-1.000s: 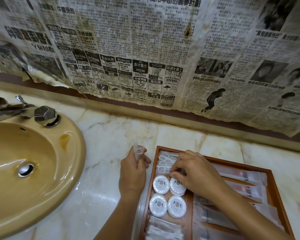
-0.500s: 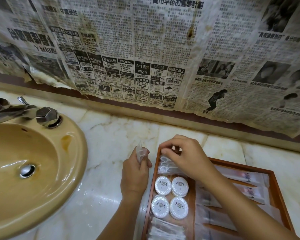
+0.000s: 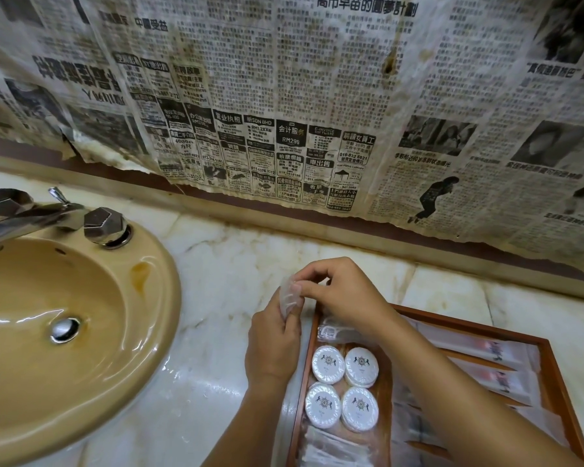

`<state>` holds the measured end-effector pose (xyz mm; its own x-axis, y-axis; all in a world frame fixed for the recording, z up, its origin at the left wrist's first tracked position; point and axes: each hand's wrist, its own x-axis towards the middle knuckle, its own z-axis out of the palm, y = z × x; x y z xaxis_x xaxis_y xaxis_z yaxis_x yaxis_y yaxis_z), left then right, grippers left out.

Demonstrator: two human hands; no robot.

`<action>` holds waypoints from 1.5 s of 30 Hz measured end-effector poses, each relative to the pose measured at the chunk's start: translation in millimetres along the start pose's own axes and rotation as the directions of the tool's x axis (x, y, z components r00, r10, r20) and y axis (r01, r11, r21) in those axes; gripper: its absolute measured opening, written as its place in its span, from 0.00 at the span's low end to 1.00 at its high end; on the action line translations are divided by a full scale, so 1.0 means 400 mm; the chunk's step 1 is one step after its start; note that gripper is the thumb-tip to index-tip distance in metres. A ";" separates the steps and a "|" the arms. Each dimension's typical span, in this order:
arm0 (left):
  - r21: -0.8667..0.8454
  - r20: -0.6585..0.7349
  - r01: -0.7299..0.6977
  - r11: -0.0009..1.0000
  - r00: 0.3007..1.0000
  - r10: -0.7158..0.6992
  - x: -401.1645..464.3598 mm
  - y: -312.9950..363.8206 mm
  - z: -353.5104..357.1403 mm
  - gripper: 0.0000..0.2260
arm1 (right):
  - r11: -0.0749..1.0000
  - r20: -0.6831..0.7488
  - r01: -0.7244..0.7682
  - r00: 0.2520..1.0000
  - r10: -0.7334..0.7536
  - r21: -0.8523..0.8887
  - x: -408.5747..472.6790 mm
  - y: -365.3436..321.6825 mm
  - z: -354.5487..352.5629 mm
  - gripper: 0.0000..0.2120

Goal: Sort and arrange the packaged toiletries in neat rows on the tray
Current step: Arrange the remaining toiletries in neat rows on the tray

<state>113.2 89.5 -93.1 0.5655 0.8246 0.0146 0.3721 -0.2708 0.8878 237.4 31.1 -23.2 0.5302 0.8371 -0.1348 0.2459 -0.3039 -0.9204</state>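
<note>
A wooden tray sits on the marble counter at the lower right. Inside it lie several round white soap packs in two rows, clear packets behind them, more clear packets in front, and long sachets on the right side. My left hand holds a small clear packet upright just left of the tray's far corner. My right hand reaches across from the tray and pinches the top of that same packet with thumb and forefinger.
A tan sink basin with a chrome tap fills the left side. Marble counter lies between the sink and the tray. Stained newspaper covers the wall behind.
My right hand has lifted off the tray's packets and moved left to my left hand, where it now pinches the clear packet. My left hand has stayed in place.
</note>
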 end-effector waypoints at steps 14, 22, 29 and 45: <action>0.042 -0.004 0.022 0.999 1.000 -0.022 -0.003 0.008 0.002 0.13 | 1.000 -0.290 0.029 0.957 -0.026 0.006 -0.050 -0.005 -0.115 0.03; 0.061 -0.007 0.027 0.998 1.000 -0.027 -0.002 0.010 0.003 0.10 | 0.711 -0.095 0.204 0.929 -0.357 -0.673 -0.126 0.055 -0.122 0.07; 0.048 -0.003 0.018 0.999 1.000 -0.018 0.001 0.004 0.005 0.12 | 0.631 -0.052 0.225 0.919 -0.390 -0.742 -0.139 0.116 -0.063 0.08; 0.035 -0.009 -0.081 0.996 0.997 0.082 -0.001 -0.007 0.005 0.09 | 0.822 -0.126 0.160 0.955 -0.270 -0.547 -0.134 0.096 -0.076 0.08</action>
<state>113.4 89.0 -96.5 0.5871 0.8044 0.0912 0.3505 -0.3541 0.8670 243.1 -39.2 -40.2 0.5421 0.8238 0.1659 0.7308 -0.3648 -0.5770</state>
